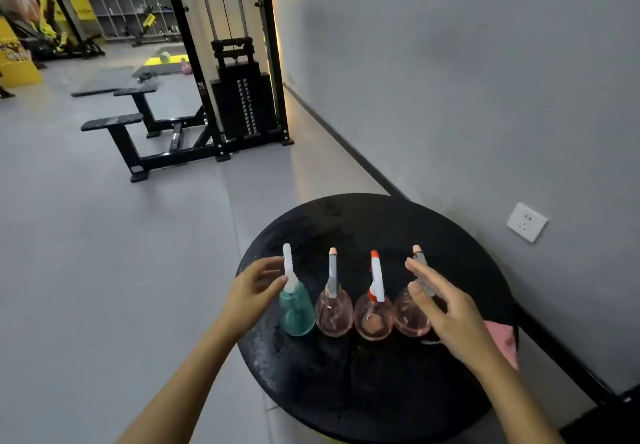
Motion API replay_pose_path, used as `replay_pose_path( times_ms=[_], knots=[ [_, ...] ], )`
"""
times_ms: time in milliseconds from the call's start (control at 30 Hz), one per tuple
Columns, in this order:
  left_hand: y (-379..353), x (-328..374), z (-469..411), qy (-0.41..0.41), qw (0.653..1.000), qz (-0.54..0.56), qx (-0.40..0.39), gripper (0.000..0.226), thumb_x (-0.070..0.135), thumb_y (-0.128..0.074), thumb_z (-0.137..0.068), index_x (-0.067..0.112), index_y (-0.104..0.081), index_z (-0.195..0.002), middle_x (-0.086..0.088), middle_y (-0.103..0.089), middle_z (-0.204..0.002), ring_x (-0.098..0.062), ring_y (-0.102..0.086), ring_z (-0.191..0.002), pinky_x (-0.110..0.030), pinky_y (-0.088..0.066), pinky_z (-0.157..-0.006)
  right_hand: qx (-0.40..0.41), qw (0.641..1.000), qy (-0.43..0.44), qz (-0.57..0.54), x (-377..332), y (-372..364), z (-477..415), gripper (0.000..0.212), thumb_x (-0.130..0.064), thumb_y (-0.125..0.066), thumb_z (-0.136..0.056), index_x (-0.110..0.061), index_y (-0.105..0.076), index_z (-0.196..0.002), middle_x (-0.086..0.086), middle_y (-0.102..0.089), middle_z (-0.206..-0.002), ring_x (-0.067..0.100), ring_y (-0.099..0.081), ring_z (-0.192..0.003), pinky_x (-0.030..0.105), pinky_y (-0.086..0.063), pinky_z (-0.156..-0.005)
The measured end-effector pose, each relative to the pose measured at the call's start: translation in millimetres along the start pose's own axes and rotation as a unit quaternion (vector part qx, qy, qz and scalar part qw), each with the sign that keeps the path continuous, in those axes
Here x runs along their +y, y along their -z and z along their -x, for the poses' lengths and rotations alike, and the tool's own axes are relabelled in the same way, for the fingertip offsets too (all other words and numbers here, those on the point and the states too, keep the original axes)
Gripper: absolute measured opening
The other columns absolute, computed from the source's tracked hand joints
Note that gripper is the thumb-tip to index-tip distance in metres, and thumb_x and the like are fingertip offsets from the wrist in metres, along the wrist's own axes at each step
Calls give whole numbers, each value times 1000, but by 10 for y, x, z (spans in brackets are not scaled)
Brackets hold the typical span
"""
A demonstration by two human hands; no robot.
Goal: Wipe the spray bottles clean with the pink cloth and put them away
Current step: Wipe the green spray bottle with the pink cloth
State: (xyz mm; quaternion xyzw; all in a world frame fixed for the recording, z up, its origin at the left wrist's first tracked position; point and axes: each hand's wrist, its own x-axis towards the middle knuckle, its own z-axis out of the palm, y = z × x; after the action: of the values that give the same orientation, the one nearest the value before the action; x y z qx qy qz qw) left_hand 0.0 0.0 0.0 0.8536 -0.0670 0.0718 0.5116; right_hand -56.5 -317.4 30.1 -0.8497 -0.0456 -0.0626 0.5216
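Both forearms reach in over the near edge of the round black table [363, 391]. The left hand [254, 287] curves loosely about the white sprayer neck of the teal bottle [297, 312], fingers behind it and thumb in front, not closed; whether the thumb tip touches is unclear. The right hand [446, 312] is spread with straight fingers over the rightmost pink bottle [410, 319], holding nothing. Between these two stand the grey-nozzled pink bottle [334, 312] and the red-nozzled pink bottle [374, 319]. All four are upright in one row across the table's middle, each just beside the next. A pink cloth [504, 339] lies at the table's right edge, partly hidden behind the right wrist. Beyond are a wall socket [526, 222] and a black weight machine [242, 97].
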Motion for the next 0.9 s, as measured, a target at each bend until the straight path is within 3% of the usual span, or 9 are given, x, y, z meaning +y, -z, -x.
replay_pose_path(
  times_ms=[133,233,300,433,500,600,667,767,900],
  knots=[
    [-77,-191,-22,46,999,21,17,49,25,-74,-83,27,-52,-128,4,-57,-132,-11,-57,-118,-28,-50,-96,23,999,-19,-29,224,33,9,44,-49,-54,-85,-46,-52,-130,-26,-54,-132,-19,-45,-120,16,-36,-100],
    [-198,-401,-47,105,993,42,-28,82,38,-79,-71,23,-42,-143,6,-48,-144,-14,-48,-129,-36,-43,-106,35,999,-22,-28,338,-11,10,38,-46,-55,-86,-51,-50,-124,-29,-53,-130,-21,-45,-119,13,-35,-98],
    [-291,-524,-48,119,990,49,-57,93,42,-81,-66,25,-38,-146,7,-45,-148,-14,-44,-134,-34,-39,-108,38,999,-13,-21,351,-25,-9,38,-48,-54,-86,-53,-49,-123,-34,-50,-128,-24,-43,-118,11,-34,-97],
    [-456,-664,-31,117,991,50,-50,87,38,-82,-67,29,-41,-143,10,-52,-142,-5,-46,-131,-15,-37,-100,71,997,14,-14,403,33,-64,48,-64,-51,-84,-45,-53,-127,-40,-53,-126,-17,-45,-123,14,-36,-98],
    [-503,-674,-27,111,992,54,-33,84,40,-81,-66,30,-43,-141,12,-53,-140,1,-47,-128,-18,-36,-100,112,993,15,-15,479,122,-89,54,-61,-53,-85,-33,-56,-131,-33,-56,-128,-12,-47,-125,7,-38,-94],
    [-513,-669,-14,109,992,68,-16,83,39,-80,-67,30,-43,-141,11,-53,-141,2,-47,-126,-28,-38,-106,191,981,-10,-1,801,278,-128,39,-36,-57,-95,-24,-58,-132,-12,-59,-134,3,-52,-127,-2,-39,-84],
    [-499,-673,11,113,991,71,-2,86,39,-79,-69,28,-40,-145,9,-49,-145,-7,-45,-132,-36,-37,-110,227,972,-54,37,1177,336,-124,35,-22,-56,-97,-26,-56,-132,-3,-59,-135,14,-53,-127,8,-42,-91],
    [-500,-678,91,122,989,87,17,87,38,-77,-70,28,-38,-146,8,-45,-149,-11,-43,-135,-37,-36,-111,164,965,-172,110,1786,257,-8,48,-16,-61,-94,-17,-49,-140,11,-52,-143,31,-49,-131,44,-38,-106],
    [-541,-718,181,135,987,82,13,85,42,-75,-71,28,-38,-147,9,-44,-150,-12,-42,-137,-37,-35,-112,27,950,-215,226,2258,57,120,70,-18,-75,-84,-7,-43,-145,14,-39,-153,31,-34,-143,43,-26,-115]
  ],
)
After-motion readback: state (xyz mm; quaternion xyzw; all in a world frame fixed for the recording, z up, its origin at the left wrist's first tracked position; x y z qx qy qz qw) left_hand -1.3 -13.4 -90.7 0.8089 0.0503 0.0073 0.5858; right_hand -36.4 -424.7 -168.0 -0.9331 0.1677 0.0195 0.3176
